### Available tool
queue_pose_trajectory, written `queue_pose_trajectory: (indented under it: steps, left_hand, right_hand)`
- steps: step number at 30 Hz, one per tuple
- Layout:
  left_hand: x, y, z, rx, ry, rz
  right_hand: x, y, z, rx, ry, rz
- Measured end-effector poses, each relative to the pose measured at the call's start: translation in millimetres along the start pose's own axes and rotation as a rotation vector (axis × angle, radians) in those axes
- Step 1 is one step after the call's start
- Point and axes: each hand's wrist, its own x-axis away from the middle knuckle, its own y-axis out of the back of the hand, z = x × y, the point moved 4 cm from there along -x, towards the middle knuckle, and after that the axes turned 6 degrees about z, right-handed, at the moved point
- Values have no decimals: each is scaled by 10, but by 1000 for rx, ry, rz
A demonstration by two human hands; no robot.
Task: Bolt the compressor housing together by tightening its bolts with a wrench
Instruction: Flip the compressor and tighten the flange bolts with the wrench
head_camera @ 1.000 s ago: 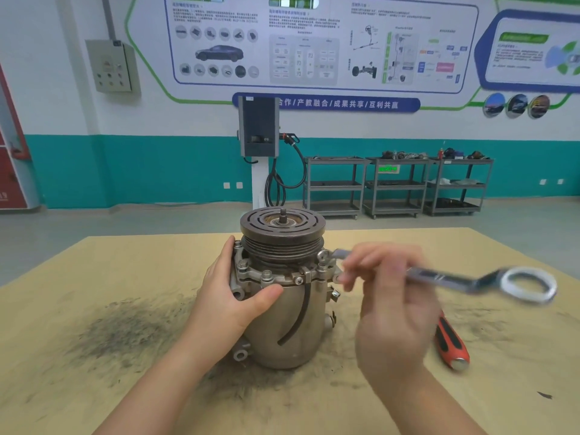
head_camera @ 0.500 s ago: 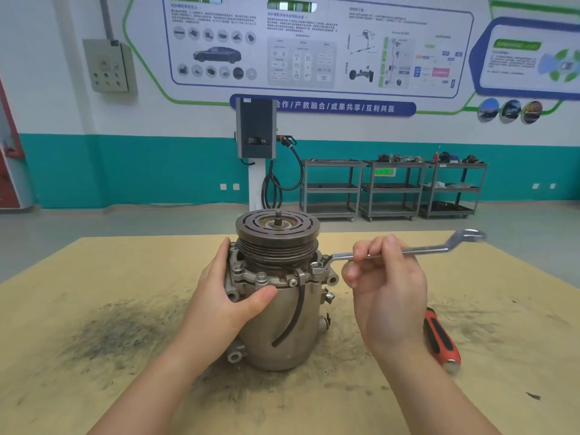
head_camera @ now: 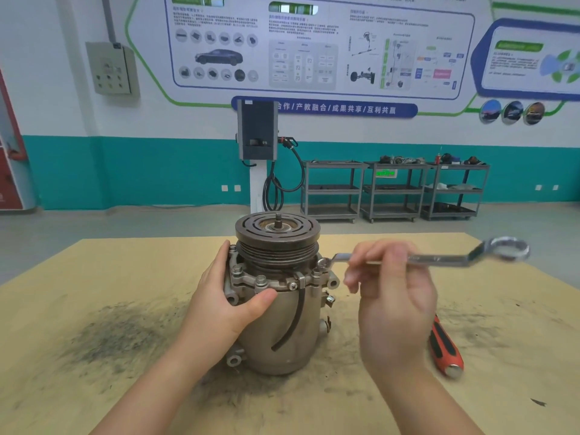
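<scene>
A metal compressor housing [head_camera: 282,328] stands upright on the table, with a dark grooved pulley [head_camera: 277,233] on top and several bolts around its flange [head_camera: 260,282]. My left hand [head_camera: 226,306] wraps round the housing's left side, thumb across the front. My right hand [head_camera: 392,287] pinches the shaft of a silver ring wrench [head_camera: 439,260]. The wrench's near end sits on a bolt [head_camera: 323,263] at the flange's right side. Its far ring end [head_camera: 508,248] points right.
A red and black handled tool [head_camera: 445,350] lies on the table [head_camera: 94,277] right of my right hand. Dark metal dust [head_camera: 119,334] covers the table left of the housing. Shelving carts [head_camera: 392,189] and a charging post [head_camera: 257,136] stand by the far wall.
The wrench's free end has swung from near me, at the right, to further back, then a little back toward me. My left hand keeps its hold on the housing.
</scene>
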Motion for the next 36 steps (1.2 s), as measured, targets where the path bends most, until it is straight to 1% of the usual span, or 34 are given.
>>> queue_pose_trajectory:
  steps: [4,7,10,12,13,15,16,18,19,21,22,23,24,25,27,29,30,33,36]
  left_hand:
    - [0,-3,0,8,17,-12]
    - [2,-4,15,3,18,-18]
    - [7,-8,14,-1,16,-15]
    - [6,-9,7,-3,18,-13]
    - [6,-8,1,-4,20,-10]
    - [7,-7,-10,-2,19,-3]
    - [7,-6,-14,0,19,1]
    - [6,-11,-20,5,22,5]
    - [3,-10,-17,8,23,3]
    - [-4,-6,-9,14,24,-11]
    - [-9,-5,-4,14,25,-14]
    - [-10,-6,-2,10,26,-12]
    - [-10,-5,1,9,26,-11]
    - [-7,-3,4,11,29,-10]
    - [-1,0,6,8,38,-5]
    - [-1,-5,6,-1,46,-2]
    - [-2,-6,8,-3,50,-4]
    - [-8,-4,3,-14,51,-4]
    - [-6,-7,-10,-15,52,-2]
  right_hand:
    - [-130,114,-124,-278,-340,-128]
    - [-196,149,-212,-429,-502,-124]
    - [-222,181,-288,-508,-607,-108]
    - [-223,186,-307,-512,-626,-114]
    - [-215,181,-306,-499,-606,-118]
    - [-170,156,-273,-398,-484,-120]
    - [-126,133,-245,-305,-379,-116]
    - [9,60,-147,-62,-90,-84]
    - [88,-7,-89,76,73,-30]
    - [256,-182,-22,355,355,189]
    - [320,-254,-18,473,442,286]
    - [350,-295,-20,530,473,332]
    - [344,-302,-12,509,450,322]
    - [311,-286,8,420,394,273]
    - [191,-179,53,172,262,110]
    - [45,-27,54,5,93,-53]
    - [-19,25,21,-55,-10,-92]
    - [-119,104,-117,-200,-282,-136]
    - [-205,164,-229,-382,-500,-114]
